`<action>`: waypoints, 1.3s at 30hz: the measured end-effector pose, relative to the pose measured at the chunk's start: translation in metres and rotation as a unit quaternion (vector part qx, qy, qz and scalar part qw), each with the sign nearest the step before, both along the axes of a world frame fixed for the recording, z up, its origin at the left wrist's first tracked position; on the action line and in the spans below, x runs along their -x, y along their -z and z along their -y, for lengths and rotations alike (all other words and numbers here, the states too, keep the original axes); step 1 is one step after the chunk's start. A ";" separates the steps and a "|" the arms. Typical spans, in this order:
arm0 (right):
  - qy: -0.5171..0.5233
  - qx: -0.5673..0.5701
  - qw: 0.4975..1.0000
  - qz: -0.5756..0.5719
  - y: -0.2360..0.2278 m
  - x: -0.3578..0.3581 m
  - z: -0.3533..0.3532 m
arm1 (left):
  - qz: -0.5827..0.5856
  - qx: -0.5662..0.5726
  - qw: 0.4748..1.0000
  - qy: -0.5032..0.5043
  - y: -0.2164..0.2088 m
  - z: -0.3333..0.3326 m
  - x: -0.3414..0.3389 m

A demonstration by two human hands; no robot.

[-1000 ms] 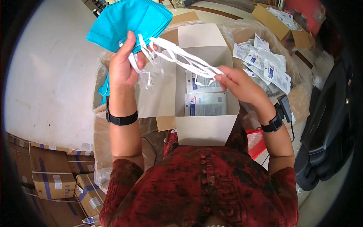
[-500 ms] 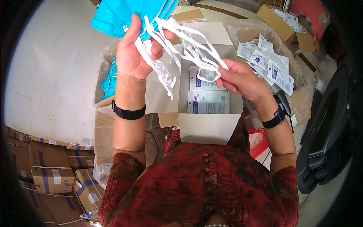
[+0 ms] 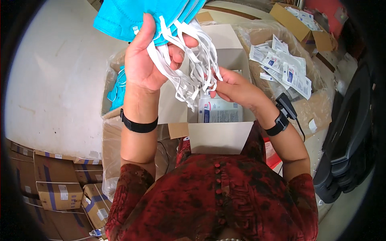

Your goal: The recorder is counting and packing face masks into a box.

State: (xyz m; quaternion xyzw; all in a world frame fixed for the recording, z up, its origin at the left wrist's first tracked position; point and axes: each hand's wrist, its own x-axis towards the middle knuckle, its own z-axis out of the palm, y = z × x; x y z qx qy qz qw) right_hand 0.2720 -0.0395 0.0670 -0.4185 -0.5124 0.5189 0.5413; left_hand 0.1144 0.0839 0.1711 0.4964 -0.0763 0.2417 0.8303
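A stack of several bright blue face masks [image 3: 136, 20] is gripped in my left hand [image 3: 145, 64], thumb on top and fingers curled beneath. White ear straps [image 3: 197, 52] hang from the masks toward the lower right. My right hand [image 3: 235, 88] pinches some of these straps between thumb and fingers, over an open white carton [image 3: 217, 134]. Inside the carton lie flat printed white packets [image 3: 219, 111], partly hidden by the straps and my right hand. Loose strap ends dangle between my hands.
To the right, a plastic-lined box [image 3: 317, 104] bears a pile of white packets [image 3: 283, 66]. Behind it stands a brown carton [image 3: 287, 20] of more packets. Blue masks [image 3: 117, 90] fill a box at left. Stacked brown cartons [image 3: 60, 180] are lower left, a black chair [image 3: 345, 148] right.
My right hand has moved left, closer to my left hand, and the straps now hang bunched instead of stretched out. The mask stack has shifted slightly to the right.
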 end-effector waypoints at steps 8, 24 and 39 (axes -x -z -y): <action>-0.100 0.039 0.984 -0.141 0.007 0.003 -0.005 | 0.023 0.010 0.999 0.021 0.000 0.001 -0.005; -0.114 0.001 0.993 -0.027 0.010 0.016 -0.013 | 0.036 0.046 0.997 -0.047 0.001 -0.009 0.014; -0.018 -0.010 0.961 0.275 0.009 -0.017 0.012 | 0.007 -0.026 0.938 -0.346 0.038 -0.031 0.057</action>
